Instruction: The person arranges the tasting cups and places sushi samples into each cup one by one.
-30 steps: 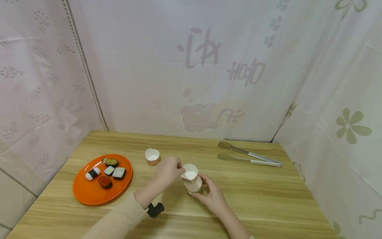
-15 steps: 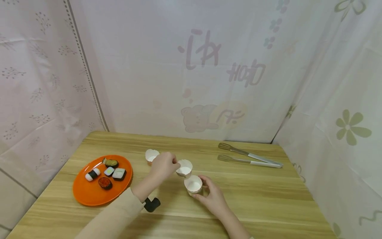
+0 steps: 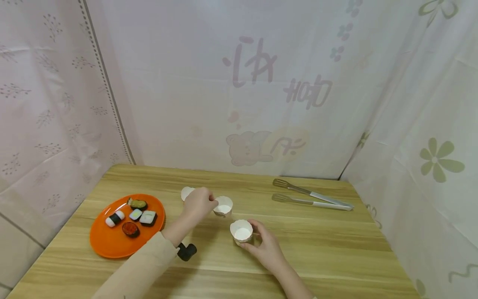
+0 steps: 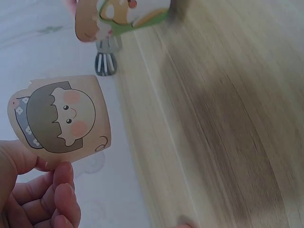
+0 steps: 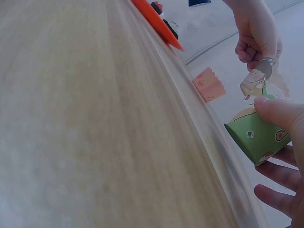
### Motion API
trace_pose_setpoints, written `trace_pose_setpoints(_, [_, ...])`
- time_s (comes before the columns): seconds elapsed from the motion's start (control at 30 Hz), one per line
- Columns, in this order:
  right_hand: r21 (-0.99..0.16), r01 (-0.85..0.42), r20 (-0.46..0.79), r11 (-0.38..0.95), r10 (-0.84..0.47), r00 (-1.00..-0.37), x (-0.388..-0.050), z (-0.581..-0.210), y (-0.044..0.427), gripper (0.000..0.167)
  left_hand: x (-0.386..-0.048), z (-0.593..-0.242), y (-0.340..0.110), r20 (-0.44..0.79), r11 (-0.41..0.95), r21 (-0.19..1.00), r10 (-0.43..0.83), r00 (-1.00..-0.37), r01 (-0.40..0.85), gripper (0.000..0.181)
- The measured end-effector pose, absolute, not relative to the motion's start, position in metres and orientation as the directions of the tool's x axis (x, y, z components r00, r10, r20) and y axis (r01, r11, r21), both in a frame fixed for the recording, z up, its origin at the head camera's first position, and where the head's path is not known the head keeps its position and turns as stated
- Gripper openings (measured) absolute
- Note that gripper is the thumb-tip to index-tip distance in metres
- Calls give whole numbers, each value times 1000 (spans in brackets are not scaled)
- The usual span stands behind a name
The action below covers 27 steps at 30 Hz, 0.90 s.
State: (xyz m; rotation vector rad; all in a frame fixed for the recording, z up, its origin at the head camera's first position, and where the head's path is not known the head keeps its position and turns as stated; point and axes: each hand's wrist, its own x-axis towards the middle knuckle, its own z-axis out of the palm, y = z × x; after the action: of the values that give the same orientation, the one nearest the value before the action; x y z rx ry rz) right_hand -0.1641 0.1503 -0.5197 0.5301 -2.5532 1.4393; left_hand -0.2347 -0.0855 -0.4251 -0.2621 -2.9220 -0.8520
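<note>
My left hand (image 3: 198, 204) pinches a paper baking cup (image 3: 223, 206) by its rim. In the left wrist view this cup (image 4: 71, 114) shows a cartoon girl's face and hangs from the thumb and fingers. My right hand (image 3: 267, 246) holds another paper baking cup (image 3: 241, 231) around its side; its green wall (image 5: 254, 135) shows in the right wrist view. The two cups are apart in the head view. Behind my left hand, partly hidden, a third baking cup (image 3: 186, 192) stands on the table; the right wrist view shows it pink (image 5: 209, 84).
An orange plate (image 3: 104, 241) with several sushi pieces (image 3: 130, 229) lies on the left of the wooden table (image 3: 328, 253). Metal tongs (image 3: 313, 198) lie spread at the back right. Printed curtains (image 3: 179, 104) hang around the table's back and sides.
My left hand has lifted its cup off the one in my right hand and carried it left and back, toward the third cup. The right hand has hardly moved.
</note>
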Motion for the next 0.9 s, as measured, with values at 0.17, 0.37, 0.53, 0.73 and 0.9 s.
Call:
trace_pose_setpoints(0.17, [-794, -378, 302, 476, -231, -925, -163, -519, 151, 69, -241, -427, -90, 119, 833, 529, 113, -986, 159, 40])
trace_pose_setpoints(0.37, [-802, -361, 278, 476, -237, -931, -163, -518, 151, 70, -253, -431, -96, 120, 850, 504, 108, -987, 154, 44])
trace_pose_setpoints(0.53, [-805, -348, 267, 481, -229, -936, -163, -517, 151, 71, -263, -432, -100, 123, 875, 468, 76, -989, 125, 40])
trace_pose_setpoints(0.73, [-800, -349, 267, 488, -232, -935, -162, -517, 152, 71, -276, -437, -104, 91, 854, 515, 28, -995, 71, 24])
trace_pose_setpoints(0.9, [-795, -354, 271, 493, -234, -934, -161, -519, 152, 71, -282, -439, -104, 64, 859, 512, 1, -998, 34, 24])
